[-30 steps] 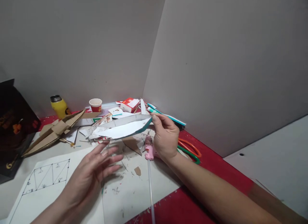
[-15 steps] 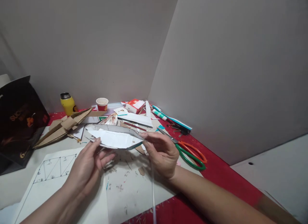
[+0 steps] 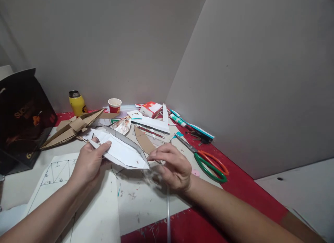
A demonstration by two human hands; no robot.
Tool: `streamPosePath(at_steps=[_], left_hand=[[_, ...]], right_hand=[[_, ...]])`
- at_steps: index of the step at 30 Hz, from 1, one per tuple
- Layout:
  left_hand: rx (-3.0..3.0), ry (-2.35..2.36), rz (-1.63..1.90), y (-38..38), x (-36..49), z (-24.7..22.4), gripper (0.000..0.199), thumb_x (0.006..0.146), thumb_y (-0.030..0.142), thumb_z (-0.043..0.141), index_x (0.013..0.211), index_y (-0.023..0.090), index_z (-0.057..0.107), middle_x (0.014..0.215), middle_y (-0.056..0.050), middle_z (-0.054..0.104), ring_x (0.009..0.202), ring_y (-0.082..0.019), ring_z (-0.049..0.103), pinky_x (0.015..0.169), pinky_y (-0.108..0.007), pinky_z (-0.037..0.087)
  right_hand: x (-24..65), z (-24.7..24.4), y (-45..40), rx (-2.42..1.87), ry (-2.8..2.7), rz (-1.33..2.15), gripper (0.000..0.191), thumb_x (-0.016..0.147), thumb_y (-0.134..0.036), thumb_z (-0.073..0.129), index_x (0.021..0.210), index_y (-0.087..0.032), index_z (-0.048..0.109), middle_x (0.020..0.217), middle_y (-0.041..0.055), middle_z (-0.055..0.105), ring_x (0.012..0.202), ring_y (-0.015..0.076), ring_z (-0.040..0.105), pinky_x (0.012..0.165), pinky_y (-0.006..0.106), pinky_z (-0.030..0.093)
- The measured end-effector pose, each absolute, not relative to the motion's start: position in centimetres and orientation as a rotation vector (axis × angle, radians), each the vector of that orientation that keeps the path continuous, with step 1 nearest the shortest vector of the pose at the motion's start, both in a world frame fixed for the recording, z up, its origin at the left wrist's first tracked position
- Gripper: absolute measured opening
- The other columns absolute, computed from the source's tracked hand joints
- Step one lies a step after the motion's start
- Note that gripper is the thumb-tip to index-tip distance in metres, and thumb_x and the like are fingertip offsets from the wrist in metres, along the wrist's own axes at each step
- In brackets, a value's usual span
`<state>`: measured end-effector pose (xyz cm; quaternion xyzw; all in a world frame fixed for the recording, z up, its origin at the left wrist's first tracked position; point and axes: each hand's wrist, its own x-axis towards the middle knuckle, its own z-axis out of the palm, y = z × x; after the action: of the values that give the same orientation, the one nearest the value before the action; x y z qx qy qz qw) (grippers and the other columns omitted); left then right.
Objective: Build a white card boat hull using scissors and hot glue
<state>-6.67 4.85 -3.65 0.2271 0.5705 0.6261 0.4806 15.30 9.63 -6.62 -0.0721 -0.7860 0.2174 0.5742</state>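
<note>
A white paper boat-shaped model (image 3: 125, 150) with grey raised sides is tilted, its pointed tip toward the lower right. My left hand (image 3: 90, 159) grips its left end, thumb pressed on the white inside face and fingers underneath. My right hand (image 3: 173, 166) is beside the pointed tip, its fingers curved and apart from the thumb. Around the thumb the picture is smeared, and I cannot tell whether the fingertips touch the tip. A brown cardboard strip (image 3: 144, 140) lies behind the model.
Scissors (image 3: 208, 163) with orange and green handles lie to the right. At the back are a yellow bottle (image 3: 77, 104), a paper cup (image 3: 114, 106) and a cardboard boat-shaped piece (image 3: 74, 129). A dark bag (image 3: 23, 121) stands left. A drawn sheet (image 3: 96, 204) lies in front.
The model's right tip has swung down toward me. My right hand has let go of that end and opened. My left hand has changed from supporting the model to pinching it with the thumb on top.
</note>
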Motion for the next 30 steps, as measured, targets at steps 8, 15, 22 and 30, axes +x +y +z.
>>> streamPosePath(at_steps=[8, 15, 22, 30], left_hand=[[0.97, 1.234, 1.033, 3.6, -5.2, -3.7, 0.031, 0.076, 0.025, 0.069, 0.105, 0.017, 0.062, 0.087, -0.003, 0.074, 0.075, -0.019, 0.068, 0.073, -0.03, 0.053], [1.258, 1.342, 0.833, 3.1, -4.0, -5.5, 0.016, 0.081, 0.027, 0.06, 0.095, 0.018, 0.061, 0.084, -0.002, 0.071, 0.077, -0.021, 0.065, 0.07, -0.03, 0.049], [1.328, 1.631, 0.938, 3.0, -3.2, -5.1, 0.05, 0.088, 0.052, 0.05, 0.125, 0.02, 0.057, 0.128, -0.01, 0.062, 0.127, -0.029, 0.047, 0.101, -0.037, 0.038], [0.886, 1.547, 1.052, 2.9, -3.0, -4.9, 0.056, 0.078, 0.049, 0.066, 0.123, 0.016, 0.06, 0.095, -0.007, 0.074, 0.083, -0.023, 0.067, 0.069, -0.03, 0.052]], right_hand=[[14.6, -5.1, 9.8, -0.728, -1.869, 0.747, 0.017, 0.083, -0.026, 0.062, 0.096, -0.016, 0.068, 0.081, 0.005, 0.064, 0.068, 0.0142, 0.06, 0.057, 0.025, 0.047], [13.3, -6.6, 8.8, -0.848, -2.138, 0.906, 0.029, 0.082, -0.018, 0.056, 0.054, -0.016, 0.047, 0.052, -0.0064, 0.038, 0.05, 0.007, 0.037, 0.05, 0.021, 0.029], [12.9, -7.2, 8.6, -0.923, -2.161, 0.914, 0.031, 0.084, -0.014, 0.052, 0.055, -0.018, 0.04, 0.054, -0.0064, 0.034, 0.052, 0.0078, 0.034, 0.052, 0.023, 0.025], [13.2, -7.0, 8.7, -1.027, -2.086, 0.938, 0.024, 0.083, -0.013, 0.05, 0.059, -0.017, 0.047, 0.056, -0.005, 0.04, 0.055, 0.0091, 0.038, 0.052, 0.022, 0.026]])
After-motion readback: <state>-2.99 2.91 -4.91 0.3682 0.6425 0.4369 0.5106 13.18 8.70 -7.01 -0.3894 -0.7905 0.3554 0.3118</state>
